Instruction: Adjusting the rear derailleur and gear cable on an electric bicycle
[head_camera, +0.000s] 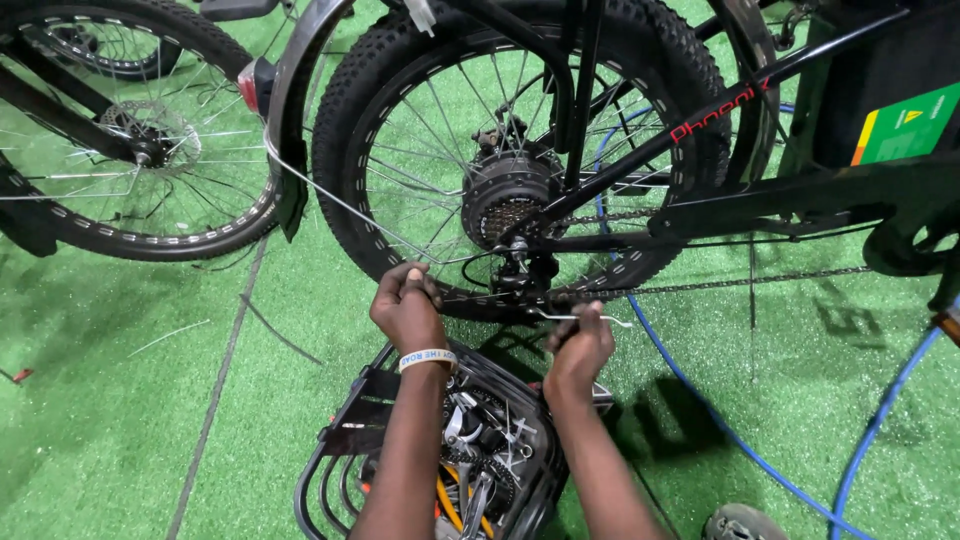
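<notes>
Both hands are up at the rear wheel (520, 150) of the black bicycle, right by the derailleur (525, 275) below the hub. The left hand (408, 305) is clenched around something small I can't make out; the right hand (580, 345) is closed on a thin metal wrench (580, 319), its tip at the derailleur. It looks like fastening work there, calling for a steady turn. Under the wrists sits a dark basket (340, 440) of tools. Up right of the hands, a green and orange label (905, 125) on a black box
</notes>
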